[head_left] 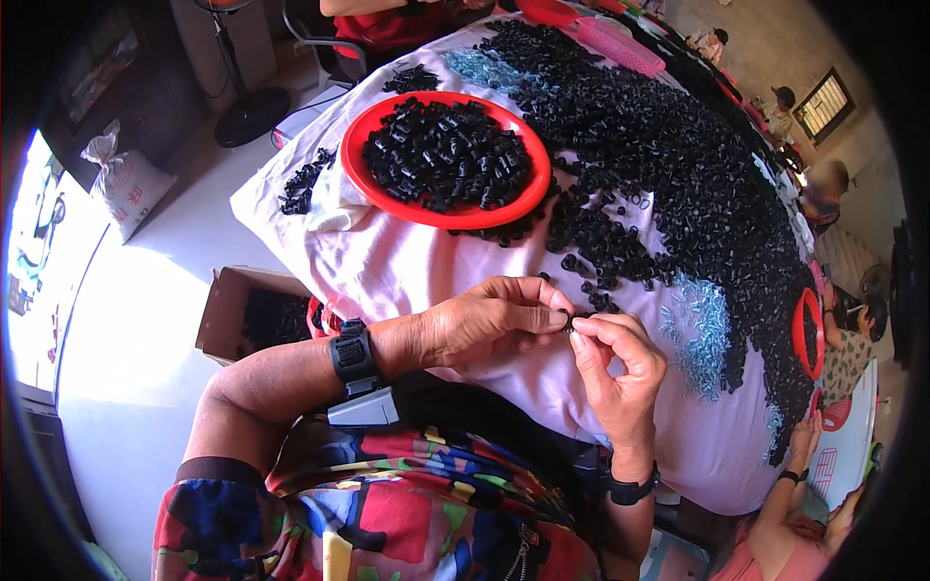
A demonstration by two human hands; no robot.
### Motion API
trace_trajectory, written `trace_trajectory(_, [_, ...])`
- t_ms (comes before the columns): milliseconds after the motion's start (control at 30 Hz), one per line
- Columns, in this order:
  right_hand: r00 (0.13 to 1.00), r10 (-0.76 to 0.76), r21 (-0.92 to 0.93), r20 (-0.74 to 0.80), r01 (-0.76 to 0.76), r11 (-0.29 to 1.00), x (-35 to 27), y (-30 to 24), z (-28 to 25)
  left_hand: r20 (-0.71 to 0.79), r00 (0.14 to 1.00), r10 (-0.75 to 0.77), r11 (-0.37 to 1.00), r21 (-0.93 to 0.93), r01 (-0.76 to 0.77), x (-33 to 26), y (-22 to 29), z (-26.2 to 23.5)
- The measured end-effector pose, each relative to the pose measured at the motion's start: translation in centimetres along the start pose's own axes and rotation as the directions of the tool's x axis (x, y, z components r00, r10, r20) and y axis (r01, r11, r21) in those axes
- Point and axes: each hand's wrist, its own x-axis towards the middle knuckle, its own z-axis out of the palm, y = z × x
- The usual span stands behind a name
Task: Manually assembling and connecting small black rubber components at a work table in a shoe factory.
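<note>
My left hand and my right hand meet fingertip to fingertip over the near edge of the pink cloth. Together they pinch one small black plastic part; most of it is hidden by the fingers. A black band sits on each wrist. Just beyond my fingers lie loose black parts at the edge of a big heap of black plastic pieces that covers the table's right side.
A red round tray full of black parts stands at the far middle. Shiny silver screws lie to the right. A cardboard box stands on the floor at left. Other people sit at the right and far edges.
</note>
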Motion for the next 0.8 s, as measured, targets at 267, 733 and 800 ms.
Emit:
trace_trajectory(267, [0.998, -0.059, -0.116, -0.031, 0.055, 0.992, 0.02, 0.11, -0.02, 0.002, 0.999, -0.032, 0.991, -0.131, 0.032, 0.18, -0.35, 0.13])
trace_trajectory(733, [0.981, -0.191, -0.243, -0.008, 0.184, 0.952, 0.13, -0.64, -0.01, 0.06, 0.987, -0.148, 0.962, -0.221, 0.158, -0.3, 0.01, 0.24])
trace_trajectory(800, [0.983, -0.182, -0.198, -0.006, 0.178, 0.964, 0.18, -0.64, -0.19, 0.058, 0.99, -0.128, 0.975, -0.177, 0.136, -0.31, 0.13, 0.28])
